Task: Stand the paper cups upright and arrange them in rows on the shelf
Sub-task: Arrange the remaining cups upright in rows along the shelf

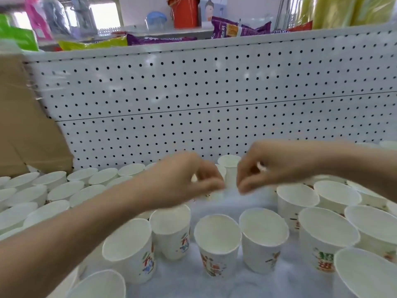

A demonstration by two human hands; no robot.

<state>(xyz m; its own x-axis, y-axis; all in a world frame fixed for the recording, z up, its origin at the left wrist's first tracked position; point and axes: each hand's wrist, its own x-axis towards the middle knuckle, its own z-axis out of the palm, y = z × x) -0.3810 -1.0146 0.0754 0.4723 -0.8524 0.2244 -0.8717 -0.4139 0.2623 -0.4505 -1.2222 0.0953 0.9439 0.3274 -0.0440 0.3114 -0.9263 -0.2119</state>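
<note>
I judge this to be the arranging step rather than the righting one: every one of the paper cups I can see stands mouth-up. The packed rows beyond the outer side of my left hand look settled. The cups just below both hands, nearer to me, stand unevenly, some tilted and with gaps. More cups sit under the forearm of my right hand. Both hands hover close together, fingertips nearly meeting, over a bare patch of the shelf. On each hand the fingers are curled in toward the thumb, as for a pinch. Blur smears the gap between them, so I cannot tell whether either hand grasps a cup rim or nothing at all. Just behind the gap, against the pegboard, one tall cup rises above its neighbours. The next move, I think, calls for a light pinch on one rim. The cup should then go straight down into the bare patch, in line with the rows, without knocking the tilted ones near my wrists.
</note>
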